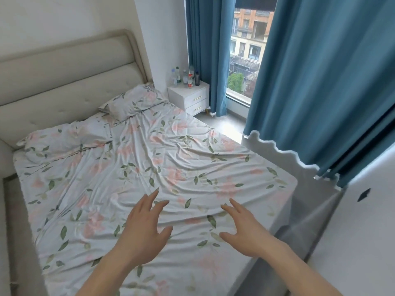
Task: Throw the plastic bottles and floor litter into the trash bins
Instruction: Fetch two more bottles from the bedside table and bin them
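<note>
Several plastic bottles [184,76] stand upright on a white nightstand [189,97] in the far corner, between the bed and the window. One has a red label, one is dark. My left hand [145,229] and my right hand [245,229] hover over the foot of the bed, fingers spread and holding nothing. Both hands are far from the bottles. No trash bin and no floor litter are in view.
A bed with a floral sheet [149,178] fills the middle, its padded headboard [64,86] at the left. Teal curtains [320,82] frame a window [245,56]. A narrow strip of grey floor [222,124] runs between bed and window. A white cabinet [363,231] stands at the right.
</note>
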### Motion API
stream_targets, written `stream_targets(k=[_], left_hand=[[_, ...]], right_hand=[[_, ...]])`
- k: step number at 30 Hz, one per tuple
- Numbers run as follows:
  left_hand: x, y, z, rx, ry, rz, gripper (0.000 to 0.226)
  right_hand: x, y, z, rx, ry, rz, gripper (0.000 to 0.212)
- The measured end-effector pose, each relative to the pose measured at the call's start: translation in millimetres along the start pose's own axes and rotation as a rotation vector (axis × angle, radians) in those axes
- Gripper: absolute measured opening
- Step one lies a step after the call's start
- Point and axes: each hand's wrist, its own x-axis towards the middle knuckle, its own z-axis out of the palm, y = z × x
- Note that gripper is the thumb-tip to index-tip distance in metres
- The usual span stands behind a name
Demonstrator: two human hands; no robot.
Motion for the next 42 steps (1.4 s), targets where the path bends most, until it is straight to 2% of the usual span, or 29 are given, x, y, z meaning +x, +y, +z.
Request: stream_targets(k=[7,14,23,31,35,42], left_hand=[[37.3,18.8,30.5,0.058,-0.09,0.063,0.07],[114.3,81.3,40.1,0.079,-0.081,0.135,0.071],[269.9,244.2,58.1,0.106,-0.061,0.212,0.07],[374.7,381.4,50.7,0.079,0.051,0.353,0.068],[408.4,419.5,47.3,0.041,0.063,0.357,0.067],[488.1,446.0,57.5,0.067,0.045,0.295,0.066]], right_hand=[[-17.6,25.6,-17.3,-0.068,-0.021,0.102,0.084],[12.2,87.0,-81.0,-0.087,0.031,0.162,0.086],[85.1,205.9,-215.4,-0.116,0.073,0.168,0.086],[127.2,280.4,-347.7,-0.154,0.16,0.198,0.089],[139.0,297.8,-398.2,-0.163,0.183,0.191,0.091],[174.5,336.4,-467.0,-0.13,0.183,0.15,0.082]])
